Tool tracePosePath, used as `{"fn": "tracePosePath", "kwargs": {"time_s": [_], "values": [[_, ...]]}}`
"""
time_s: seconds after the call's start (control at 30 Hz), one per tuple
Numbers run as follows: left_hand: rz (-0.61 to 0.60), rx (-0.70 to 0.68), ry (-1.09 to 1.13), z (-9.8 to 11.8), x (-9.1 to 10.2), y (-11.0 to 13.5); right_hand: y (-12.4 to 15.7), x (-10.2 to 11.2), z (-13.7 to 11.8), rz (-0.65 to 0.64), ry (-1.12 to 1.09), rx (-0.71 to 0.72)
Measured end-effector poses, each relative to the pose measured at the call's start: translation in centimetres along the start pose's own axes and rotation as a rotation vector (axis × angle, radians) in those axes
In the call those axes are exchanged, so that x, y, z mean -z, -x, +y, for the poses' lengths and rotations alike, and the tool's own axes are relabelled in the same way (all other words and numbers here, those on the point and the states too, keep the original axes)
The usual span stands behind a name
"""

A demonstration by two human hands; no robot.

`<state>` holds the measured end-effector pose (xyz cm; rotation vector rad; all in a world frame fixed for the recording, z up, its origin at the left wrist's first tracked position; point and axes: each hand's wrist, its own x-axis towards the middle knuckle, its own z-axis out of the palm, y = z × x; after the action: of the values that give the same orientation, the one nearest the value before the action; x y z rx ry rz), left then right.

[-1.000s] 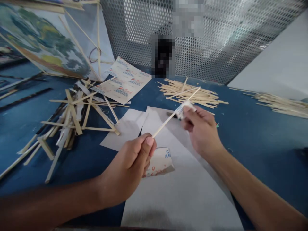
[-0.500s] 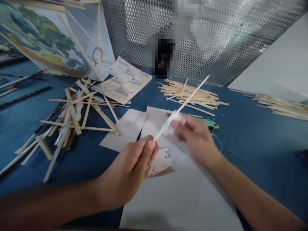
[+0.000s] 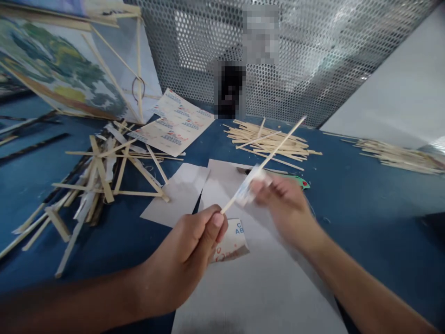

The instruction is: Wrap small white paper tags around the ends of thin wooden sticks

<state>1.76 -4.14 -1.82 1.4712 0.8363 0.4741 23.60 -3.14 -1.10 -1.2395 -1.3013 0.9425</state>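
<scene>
A thin wooden stick (image 3: 282, 142) slants up and away to the right over the sheets. My left hand (image 3: 196, 250) is closed around its lower end, thumb on top. Around the stick's middle is a folded piece of sandpaper (image 3: 247, 186), white-backed and blurred by motion, pinched in my right hand (image 3: 287, 199). Below the hands, a small sandpaper piece (image 3: 234, 241) with printed lettering lies on a large pale sheet (image 3: 271, 283). Beyond my right hand, a green-handled tool (image 3: 301, 181) lies partly hidden.
Thin sticks lie in a pile (image 3: 267, 141) at the back, with another bundle (image 3: 396, 155) at right. Left stands a tangle of wooden strips (image 3: 104, 171). A printed sandpaper sheet (image 3: 177, 123) lies near a painted panel (image 3: 62, 69). Perforated metal (image 3: 194, 41) closes off the back.
The view has shifted slightly, so the table things appear a little lower and to the left. Both hands keep their hold on the stick and sandpaper; the sandpaper stays blurred near the stick's middle.
</scene>
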Motion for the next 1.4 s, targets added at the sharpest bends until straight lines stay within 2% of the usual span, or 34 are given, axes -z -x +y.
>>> {"fn": "tracePosePath", "kwargs": {"time_s": [0.03,0.13,0.23,0.33,0.43,0.53,0.63,0.73,0.83,0.87,1.0,1.1,1.2,1.23,1.27,1.37,1.4], "values": [[0.004,-0.003,0.004,-0.1,-0.1,0.0,-0.1,0.1,-0.1,-0.014,0.014,-0.032],[0.032,0.011,0.013,-0.4,-0.3,0.1,-0.4,0.3,-0.4,0.153,0.019,0.053],[0.016,0.016,0.018,-0.5,-0.3,0.1,-0.2,0.2,-0.6,0.001,0.08,0.02],[0.009,0.016,-0.003,-0.4,-0.2,0.2,0.1,0.2,-0.6,0.062,0.037,0.072],[-0.006,0.033,-0.045,0.0,-0.1,0.3,0.0,0.5,-0.3,-0.041,0.058,0.032],[-0.028,0.028,-0.079,0.3,-0.1,0.3,-0.4,0.8,-0.1,0.087,-0.011,0.065],[-0.011,0.016,-0.058,0.4,-0.3,0.2,-0.5,0.8,-0.2,-0.041,0.007,0.024],[0.013,0.02,-0.059,0.4,-0.3,0.1,-0.7,0.9,-0.4,0.061,-0.015,0.06],[-0.024,0.031,-0.051,0.4,-0.2,0.0,-0.9,1.1,-0.2,0.009,0.068,0.038],[-0.016,0.039,-0.027,0.4,-0.2,0.0,-1.0,1.1,0.0,0.072,0.052,0.077],[-0.021,0.052,0.003,0.2,-0.2,-0.1,-1.4,1.5,0.7,-0.017,0.017,0.051],[0.001,0.042,0.018,-0.2,-0.2,-0.1,-1.6,1.6,0.8,0.093,-0.062,0.08],[-0.011,0.043,0.055,-0.3,-0.4,-0.2,-1.8,1.4,1.0,0.001,-0.018,0.061],[-0.013,0.056,0.086,-0.3,-0.4,-0.2,-1.9,1.4,1.1,0.117,-0.061,0.11],[-0.015,0.067,0.122,-0.3,-0.5,-0.2,-2.1,1.6,1.4,0.176,-0.088,0.126],[-0.026,0.091,0.203,-0.2,-0.6,-0.2,-3.2,3.5,2.2,0.144,-0.026,0.058],[-0.026,0.09,0.226,-0.3,-0.6,-0.3,-3.7,4.6,2.4,0.235,-0.008,0.069]]}}
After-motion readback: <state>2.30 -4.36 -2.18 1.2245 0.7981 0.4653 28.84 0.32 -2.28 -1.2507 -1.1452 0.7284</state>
